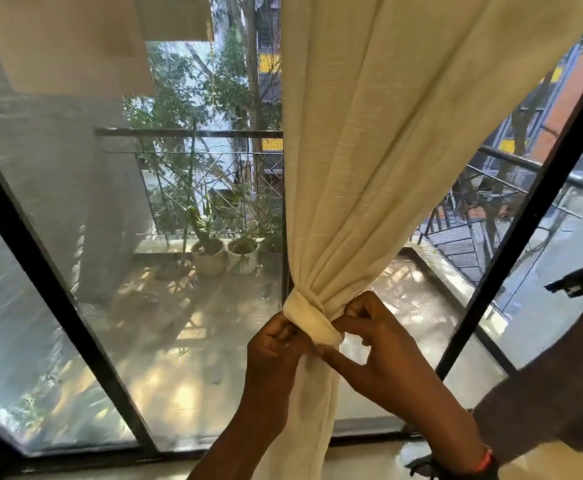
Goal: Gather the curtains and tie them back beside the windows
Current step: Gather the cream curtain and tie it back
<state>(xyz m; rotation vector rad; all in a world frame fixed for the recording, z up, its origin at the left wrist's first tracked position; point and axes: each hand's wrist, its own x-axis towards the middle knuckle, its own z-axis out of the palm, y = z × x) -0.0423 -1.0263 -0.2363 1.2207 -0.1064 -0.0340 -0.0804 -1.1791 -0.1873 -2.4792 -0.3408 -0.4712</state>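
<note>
Cream curtain [369, 150] hangs against window frame [59, 299], bunched at mid-height & wrapped w/ cloth tie [312, 320]. Left hand [276, 341] grips tie's left side, fingers curled. Right hand [373, 344] pinches its right end, thumb & fingers. Potted plants [210, 258] outside on balcony.

A curtain [369, 168] hangs at centre, in front of a window, bunched low down inside a fabric band [312, 320] wrapped around it. The left hand [272, 344] pinches the band's left end; the right hand [369, 344] pinches its right end, the curtain's tail dropping between the forearms. One window frame bar [58, 289] slants left of the curtain. Behind the glass lies a balcony floor [179, 323]; two plant pots [208, 256] stand side by side at its far edge, below the railing [186, 133], left of the curtain. A second curtain [68, 43] hangs upper left.
</note>
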